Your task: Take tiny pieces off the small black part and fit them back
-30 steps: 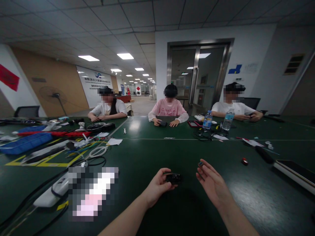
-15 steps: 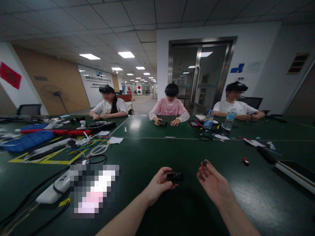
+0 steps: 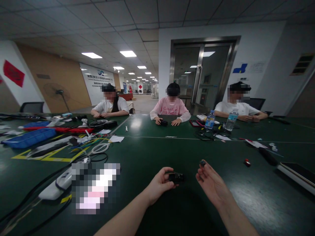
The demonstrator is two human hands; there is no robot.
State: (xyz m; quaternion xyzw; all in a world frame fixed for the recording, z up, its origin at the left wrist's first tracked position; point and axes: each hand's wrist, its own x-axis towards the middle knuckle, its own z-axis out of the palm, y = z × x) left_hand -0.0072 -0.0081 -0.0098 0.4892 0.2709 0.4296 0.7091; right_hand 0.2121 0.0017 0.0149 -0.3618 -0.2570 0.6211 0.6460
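Observation:
My left hand (image 3: 161, 182) is wrapped round the side of a small, glossy black case (image 3: 176, 177), thumb below and fingers above. It looks like an earbud charging case; its inside is too dark to make out. To the right, my right hand (image 3: 213, 180) is raised palm inward, pinching a small dark earbud-like piece (image 3: 202, 163) between thumb and index finger. The other fingers are loosely curled. A gap of table separates the case from my right hand. Farther right on the green table (image 3: 147, 154) lies a small red and black piece (image 3: 247, 162).
At left lie a white power strip (image 3: 55, 186), a blurred-out flat item (image 3: 98, 188), cables (image 3: 99, 148) and a blue tray (image 3: 31, 138). A white-edged flat device (image 3: 296, 177) is at right. Two bottles (image 3: 230, 121) stand farther back. Three people sit across the table.
The view has shifted slightly, and things appear a little farther right. Both hands keep their grips, almost still. The black object in the middle person's hand has turned.

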